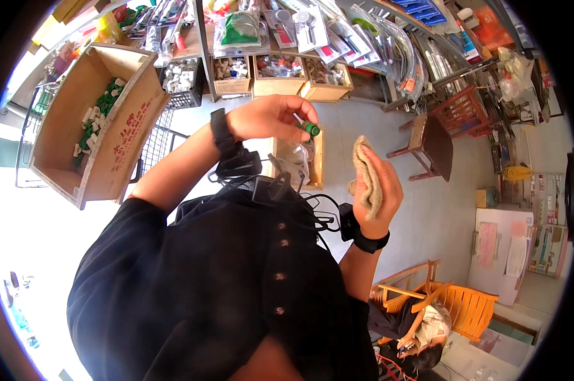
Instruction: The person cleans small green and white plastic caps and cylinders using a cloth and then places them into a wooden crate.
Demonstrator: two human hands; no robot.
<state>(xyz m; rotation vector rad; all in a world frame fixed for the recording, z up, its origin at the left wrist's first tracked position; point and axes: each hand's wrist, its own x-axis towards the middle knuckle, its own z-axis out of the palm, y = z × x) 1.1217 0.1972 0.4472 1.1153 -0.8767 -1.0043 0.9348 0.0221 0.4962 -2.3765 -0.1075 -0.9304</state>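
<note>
Above the small wooden box (pixel 298 160): left hand (pixel 269 118) pinches a green-tipped fitting (pixel 309 128), raised clear for handling. To the box's right, right hand (pixel 377 185) clasps a folded tan cloth (pixel 366 174), palm-backed for rubbing.

- The small green fitting (pixel 310 129) pinched in the left hand (pixel 269 118) is looking like glossy, smooth plastic.
- The tan cloth (pixel 367 178) lying in the right hand (pixel 377 190) is showing a coarse, matt weave.
- The big crate (pixel 119 143) is looking like raw, unvarnished wood, as are the small wooden boxes (pixel 233 84) on the shelf.
- The hanging packets (pixel 312 28) are shining as clear, glossy plastic film.
- The black shirt (pixel 236 286) is appearing as matt cloth with shiny buttons.
- The orange chair (pixel 465 308) is showing painted wood.
- The floor (pixel 439 216) is looking like dull, smooth concrete.
</note>
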